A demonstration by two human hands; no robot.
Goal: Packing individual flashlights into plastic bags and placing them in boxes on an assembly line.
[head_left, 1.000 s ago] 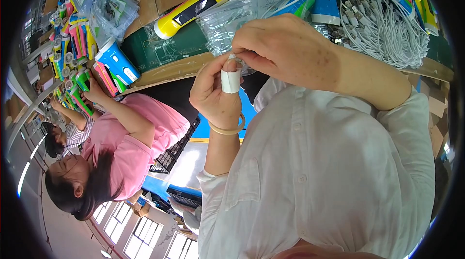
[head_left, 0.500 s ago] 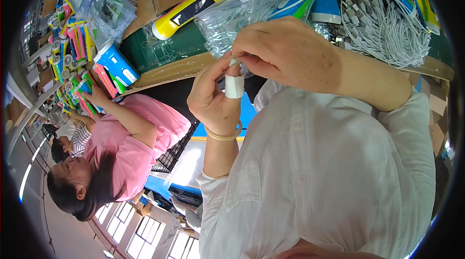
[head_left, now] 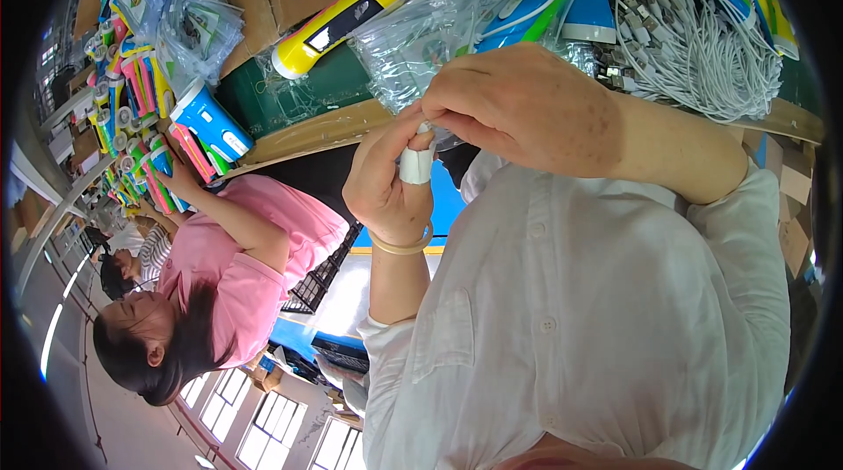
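My left hand (head_left: 385,187) and my right hand (head_left: 531,110) meet fingertip to fingertip at the table's near edge. Both are closed in a pinch at the near corner of a clear plastic zip bag (head_left: 399,53). My fingers hide exactly where they grip it. Inside or under the clear film lie a blue and green flashlight (head_left: 520,18) and a loop of white cable. White tape (head_left: 416,166) wraps one finger of my left hand, and a pale bangle (head_left: 399,245) circles that wrist.
A yellow flashlight (head_left: 335,24) lies beyond the bag. White charging cables (head_left: 702,48) are heaped at right. At left are a blue flashlight (head_left: 211,120) and a pile of clear bags (head_left: 189,22). A co-worker in pink (head_left: 263,233) handles flashlights there.
My joined hands have sunk slightly toward me, still pinching. More of the flashlight in the bag shows above my right hand. The co-worker has shifted a little.
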